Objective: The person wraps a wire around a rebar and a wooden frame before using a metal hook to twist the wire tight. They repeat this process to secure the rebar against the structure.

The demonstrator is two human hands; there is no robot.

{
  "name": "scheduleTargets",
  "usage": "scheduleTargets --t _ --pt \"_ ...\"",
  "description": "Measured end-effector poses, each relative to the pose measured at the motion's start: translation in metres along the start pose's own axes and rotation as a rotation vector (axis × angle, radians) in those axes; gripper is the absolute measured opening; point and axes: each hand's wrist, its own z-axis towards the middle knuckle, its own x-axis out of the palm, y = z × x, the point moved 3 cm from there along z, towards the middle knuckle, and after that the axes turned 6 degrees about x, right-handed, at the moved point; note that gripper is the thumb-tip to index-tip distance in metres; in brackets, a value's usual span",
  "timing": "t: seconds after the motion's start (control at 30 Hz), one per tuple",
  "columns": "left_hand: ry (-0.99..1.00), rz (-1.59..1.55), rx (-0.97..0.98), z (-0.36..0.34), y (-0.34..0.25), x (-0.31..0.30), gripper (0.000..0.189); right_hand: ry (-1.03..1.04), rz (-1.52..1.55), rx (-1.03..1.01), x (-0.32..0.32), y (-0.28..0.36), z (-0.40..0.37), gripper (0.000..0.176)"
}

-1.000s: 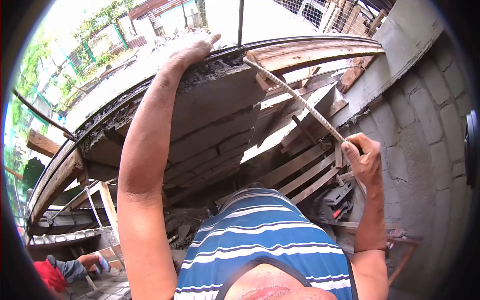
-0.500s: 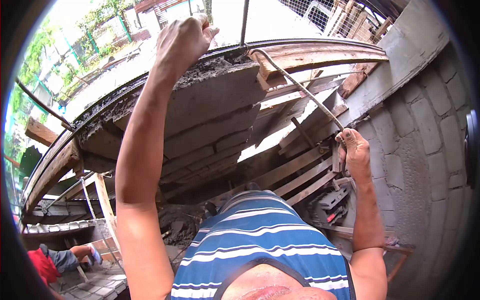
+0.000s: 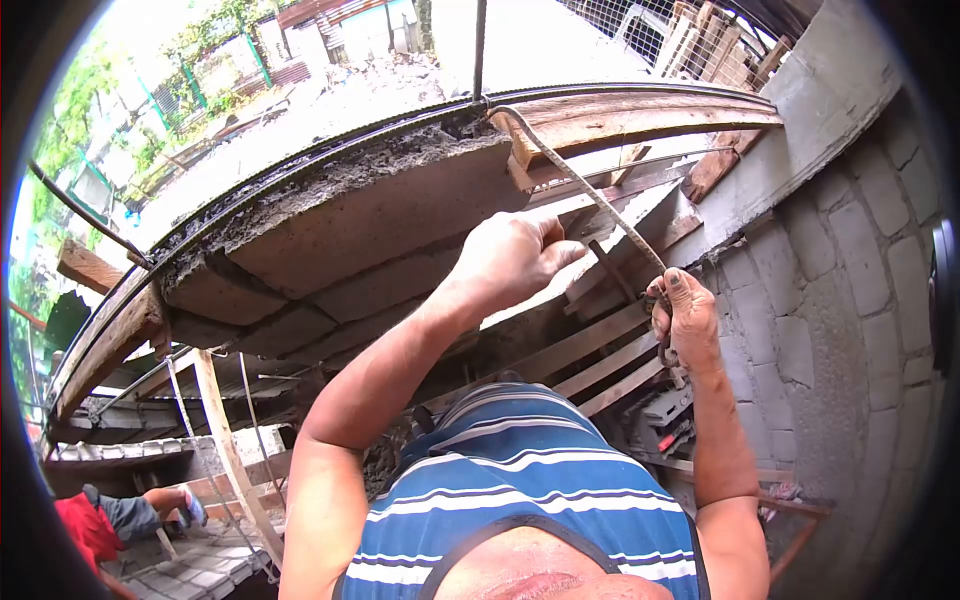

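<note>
My right hand (image 3: 690, 318) is closed round the lower end of a thin rod (image 3: 590, 190), which slants up to the left and bends over at the end of a wooden beam (image 3: 640, 112). A dark curled piece hangs just below those fingers. My left hand (image 3: 520, 258) is in front of the block wall (image 3: 390, 210), its fingers curled together; whether something small is between them is too small to tell. Long dark bars (image 3: 330, 150) run along the rough mortar on top of the wall.
An upright bar (image 3: 479, 50) stands behind the beam. At the right rises a grey block wall (image 3: 860, 270). Wooden slats (image 3: 600, 365) and a metal tool with a red part (image 3: 668, 420) lie below. A person in red (image 3: 85, 530) is at the lower left.
My left hand has come down and to the right from above the wall top. My right hand has shifted slightly left and down, still on the rod.
</note>
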Motion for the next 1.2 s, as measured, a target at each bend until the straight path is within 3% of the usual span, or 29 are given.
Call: scheduleTargets --t 0.07,0.2,0.27,0.33,0.4,0.5,0.53,0.6,0.63,0.67,0.73,0.87,0.9,1.0,1.07,1.13,1.2 --pt "-0.022 -0.28 -0.084 0.011 0.016 0.006 0.039 0.03 -0.006 -0.002 0.003 -0.002 0.002 0.05" --pt "-0.098 -0.571 0.023 0.032 0.032 0.016 0.048 0.141 0.102 0.096 0.009 0.0 -0.001 0.05" --pt "-0.029 -0.694 -0.009 0.038 0.032 0.02 0.045 0.134 0.055 0.074 0.007 0.007 0.0 0.049" --pt "0.059 -1.116 -0.017 0.046 0.03 0.034 0.04 0.098 -0.107 0.098 0.003 0.022 -0.007 0.047" --pt "0.133 -1.342 0.09 0.051 0.024 0.047 0.028 0.154 -0.072 0.136 0.0 0.032 -0.009 0.047" --pt "0.088 -1.368 0.162 0.061 0.017 0.066 0.023 0.213 0.001 0.291 -0.005 0.043 -0.009 0.048" --pt "-0.013 -1.354 0.146 0.065 0.019 0.075 0.022 0.208 -0.003 0.291 -0.003 0.042 -0.011 0.048" --pt "-0.14 -1.323 0.138 0.065 0.017 0.078 0.016 -0.043 -0.325 0.016 -0.002 0.046 -0.024 0.054" --pt "-0.159 -1.344 0.116 0.062 0.013 0.076 0.013 -0.093 -0.637 -0.212 0.005 0.051 -0.036 0.074" --pt "-0.173 -1.363 0.088 0.059 0.008 0.075 0.011 -0.088 -0.643 -0.203 0.011 0.052 -0.043 0.074" --pt "-0.189 -1.372 0.098 0.058 0.006 0.075 0.01 -0.248 -1.056 -0.506 0.024 0.062 -0.058 0.082" --pt "-0.271 -1.305 0.094 0.063 0.013 0.084 0.008 -0.115 -0.984 -0.296 0.009 0.04 -0.035 0.072" --pt "-0.335 -1.311 0.184 0.066 0.015 0.087 0.009 -0.038 -0.903 -0.079 0.013 0.054 -0.035 0.065" --pt "-0.305 -1.211 0.148 0.066 0.019 0.087 0.011 0.07 -0.8 -0.016 0.008 0.067 -0.033 0.061" --pt "-0.316 -1.248 0.124 0.063 0.016 0.087 0.011 0.11 -0.765 -0.078 0.001 0.072 -0.027 0.06" --pt "-0.33 -1.281 0.106 0.063 0.014 0.088 0.011 0.273 -0.55 0.245 -0.001 0.083 -0.022 0.062" --pt "-0.336 -1.25 0.083 0.068 0.015 0.089 0.011 0.315 -0.543 0.259 -0.009 0.086 -0.018 0.064"
